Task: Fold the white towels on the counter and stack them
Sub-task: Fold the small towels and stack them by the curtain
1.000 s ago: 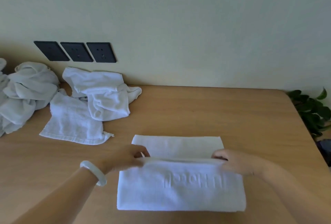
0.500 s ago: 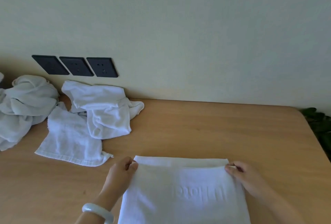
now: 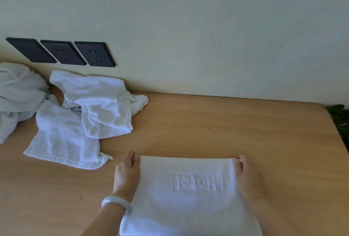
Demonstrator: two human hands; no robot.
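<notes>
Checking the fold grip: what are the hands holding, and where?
Both hold the white embossed terry towel: left hand pinches its far left corner, right hand its far right corner.

— What sort of place is this?
— A hotel room, by the look: the folded towel (image 3: pixel 185 209) carries an embossed "Hotel" mark (image 3: pixel 201 182).
— Anything else?
— More white towels (image 3: pixel 98 103) heaped on a wooden worktop (image 3: pixel 226 126), under three dark wall sockets (image 3: pixel 62 52).

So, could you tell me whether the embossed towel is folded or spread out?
Folded, apparently: the embossed towel looks doubled along its far edge, whose corners the left hand and right hand pinch.
</notes>
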